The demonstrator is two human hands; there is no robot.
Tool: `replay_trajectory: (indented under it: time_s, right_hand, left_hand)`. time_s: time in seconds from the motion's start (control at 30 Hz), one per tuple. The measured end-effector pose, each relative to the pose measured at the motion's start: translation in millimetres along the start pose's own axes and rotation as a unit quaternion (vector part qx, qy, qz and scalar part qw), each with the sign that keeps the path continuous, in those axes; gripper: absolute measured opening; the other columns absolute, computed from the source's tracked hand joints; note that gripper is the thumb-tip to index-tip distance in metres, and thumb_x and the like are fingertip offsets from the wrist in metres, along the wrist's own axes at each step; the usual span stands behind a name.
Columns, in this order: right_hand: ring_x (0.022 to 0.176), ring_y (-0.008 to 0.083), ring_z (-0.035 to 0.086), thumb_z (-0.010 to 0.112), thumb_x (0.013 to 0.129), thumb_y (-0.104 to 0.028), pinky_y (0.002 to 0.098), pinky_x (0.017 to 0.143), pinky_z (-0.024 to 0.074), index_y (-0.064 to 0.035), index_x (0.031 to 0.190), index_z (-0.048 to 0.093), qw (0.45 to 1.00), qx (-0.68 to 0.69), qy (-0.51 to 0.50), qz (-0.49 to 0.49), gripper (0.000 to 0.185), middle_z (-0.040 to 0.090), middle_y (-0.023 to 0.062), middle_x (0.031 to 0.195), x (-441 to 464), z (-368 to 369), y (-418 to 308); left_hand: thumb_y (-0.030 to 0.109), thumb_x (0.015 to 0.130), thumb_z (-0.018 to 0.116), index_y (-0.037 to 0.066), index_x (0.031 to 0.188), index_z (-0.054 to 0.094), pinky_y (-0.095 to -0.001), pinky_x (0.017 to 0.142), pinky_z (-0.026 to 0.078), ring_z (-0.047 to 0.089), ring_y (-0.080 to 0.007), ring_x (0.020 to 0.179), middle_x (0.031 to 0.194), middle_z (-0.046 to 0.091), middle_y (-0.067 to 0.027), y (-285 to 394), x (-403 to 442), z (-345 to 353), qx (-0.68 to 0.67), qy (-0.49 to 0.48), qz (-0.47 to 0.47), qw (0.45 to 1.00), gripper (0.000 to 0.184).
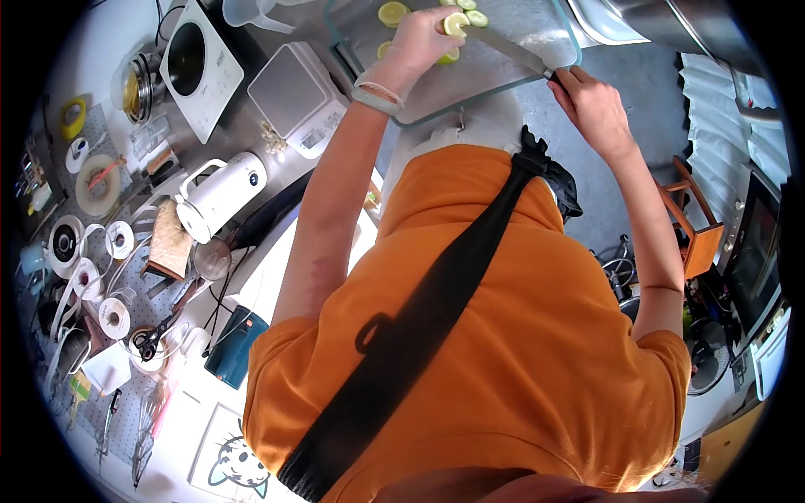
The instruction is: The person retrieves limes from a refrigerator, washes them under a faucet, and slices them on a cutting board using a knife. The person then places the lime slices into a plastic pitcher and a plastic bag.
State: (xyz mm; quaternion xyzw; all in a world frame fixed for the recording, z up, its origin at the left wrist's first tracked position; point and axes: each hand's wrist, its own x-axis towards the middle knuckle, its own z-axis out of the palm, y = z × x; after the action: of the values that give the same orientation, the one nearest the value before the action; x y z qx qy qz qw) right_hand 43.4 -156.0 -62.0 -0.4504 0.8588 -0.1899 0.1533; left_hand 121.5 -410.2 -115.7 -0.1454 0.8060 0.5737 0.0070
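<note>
Now, lemon piece (pixel 455 24) pinched at fingertips of the left hand (pixel 418 42).
Right hand (pixel 594 107) grips the knife (pixel 513 53); markings on the scale (pixel 288 86) are too small to read.

Left fingers (pixel 444 15) hold lemon piece (pixel 455 24); right fingers (pixel 579 77) grip knife (pixel 513 52), tip at lemon (more slices (pixel 392 13) on tray (pixel 490 80)).

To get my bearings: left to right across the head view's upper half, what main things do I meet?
White cooktop with black disc, silver-topped white scale, translucent-gloved left hand, yellow citrus piece, silver-bladed knife, bare right hand.
</note>
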Motion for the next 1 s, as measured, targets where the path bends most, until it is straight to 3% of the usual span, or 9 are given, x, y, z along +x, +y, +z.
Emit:
replay_trajectory:
  time_s: [0.2, 0.27, 0.37, 0.47, 0.67, 0.7, 0.77, 0.87, 1.0]
  right_hand:
    - [0.059, 0.0315, 0.054, 0.055, 0.087, -0.021, 0.0394, 0.054, 0.0428, 0.0004, 0.081, 0.056, 0.986, 0.163, 0.034, -0.001, 0.022, 0.057, 0.015, 0.068, -7, 30, 14]
    - [0.052, 0.0218, 0.049, 0.054, 0.089, -0.023, 0.034, 0.051, 0.0409, 0.0019, 0.084, 0.058, 0.958, 0.25, -0.057, 0.126, 0.025, 0.053, 0.0101, 0.06, -9, 33, 9]
    - [0.05, 0.0123, 0.043, 0.051, 0.091, -0.025, 0.0288, 0.047, 0.0379, 0.0019, 0.086, 0.059, 0.893, 0.389, -0.065, 0.216, 0.029, 0.047, 0.0043, 0.056, -6, 34, -2]
    - [0.044, 0.0077, 0.041, 0.048, 0.093, -0.028, 0.0255, 0.042, 0.0353, 0.0011, 0.086, 0.06, 0.874, 0.412, -0.093, 0.239, 0.033, 0.045, 0.0002, 0.055, 0, 31, -3]
    - [0.036, 0.0058, 0.037, 0.043, 0.095, -0.031, 0.0217, 0.035, 0.0313, 0.0016, 0.089, 0.059, 0.774, 0.558, -0.105, 0.28, 0.037, 0.041, -0.0019, 0.053, 7, 32, -1]
    - [0.036, 0.0058, 0.037, 0.043, 0.095, -0.031, 0.0217, 0.035, 0.0313, 0.0016, 0.089, 0.059, 0.774, 0.559, -0.106, 0.278, 0.037, 0.041, -0.0019, 0.053, 7, 32, -2]
    - [0.036, 0.006, 0.038, 0.042, 0.096, -0.03, 0.022, 0.036, 0.0315, 0.002, 0.089, 0.059, 0.816, 0.51, -0.098, 0.255, 0.037, 0.042, -0.0018, 0.053, 7, 33, 0]
    - [0.036, 0.006, 0.038, 0.042, 0.096, -0.03, 0.0222, 0.036, 0.0318, 0.0021, 0.089, 0.059, 0.822, 0.5, -0.099, 0.254, 0.036, 0.043, -0.0014, 0.053, 7, 36, 0]
    - [0.036, 0.0059, 0.038, 0.043, 0.096, -0.027, 0.0228, 0.036, 0.0315, 0.003, 0.087, 0.058, 0.834, 0.489, -0.078, 0.243, 0.035, 0.043, -0.0007, 0.052, 4, 34, -6]
  left_hand:
    - [-0.002, 0.075, 0.065, 0.0, 0.11, 0.059, -0.0228, 0.066, 0.048, 0.057, -0.0076, 0.077, 0.09, 0.063, -0.0018, 17, 2, -6, -0.039, -0.027, -0.06, 0.997, 0.036]
    - [-0.001, 0.076, 0.065, 0.0, 0.11, 0.059, -0.0225, 0.066, 0.048, 0.057, -0.0073, 0.076, 0.09, 0.063, -0.0019, 14, 4, -7, -0.036, -0.027, -0.058, 0.997, 0.035]
    - [0.0, 0.076, 0.065, 0.0, 0.11, 0.059, -0.0223, 0.067, 0.048, 0.057, -0.0073, 0.077, 0.089, 0.063, -0.0016, 6, 3, -9, -0.103, -0.018, -0.074, 0.992, 0.035]
    - [0.001, 0.075, 0.067, 0.0, 0.108, 0.06, -0.023, 0.067, 0.048, 0.058, -0.0082, 0.078, 0.089, 0.064, -0.0026, 5, 1, -13, -0.087, -0.016, -0.075, 0.993, 0.034]
    - [0.014, 0.069, 0.074, 0.002, 0.102, 0.062, -0.0352, 0.072, 0.05, 0.063, -0.0273, 0.082, 0.087, 0.064, -0.0143, -4, -4, -54, 0.201, 0.139, 0.076, 0.967, 0.037]
    - [0.014, 0.069, 0.074, 0.002, 0.102, 0.062, -0.0352, 0.072, 0.05, 0.063, -0.0273, 0.082, 0.087, 0.064, -0.0143, -18, -6, -60, 0.203, 0.14, 0.075, 0.966, 0.037]
    - [0.028, 0.063, 0.076, 0.007, 0.107, 0.061, -0.0393, 0.089, 0.041, 0.053, -0.0303, 0.102, 0.108, 0.056, -0.0141, -35, -10, -65, 0.362, 0.152, 0.044, 0.919, 0.05]
    - [0.027, 0.063, 0.077, 0.008, 0.111, 0.059, -0.0381, 0.095, 0.039, 0.05, -0.0314, 0.107, 0.114, 0.053, -0.0154, -40, -5, -64, 0.346, 0.111, -0.04, 0.931, 0.055]
    - [0.022, 0.063, 0.077, 0.01, 0.113, 0.057, -0.0372, 0.093, 0.04, 0.051, -0.0324, 0.105, 0.111, 0.053, -0.0158, -34, -1, -61, 0.332, 0.112, 0.011, 0.937, 0.056]
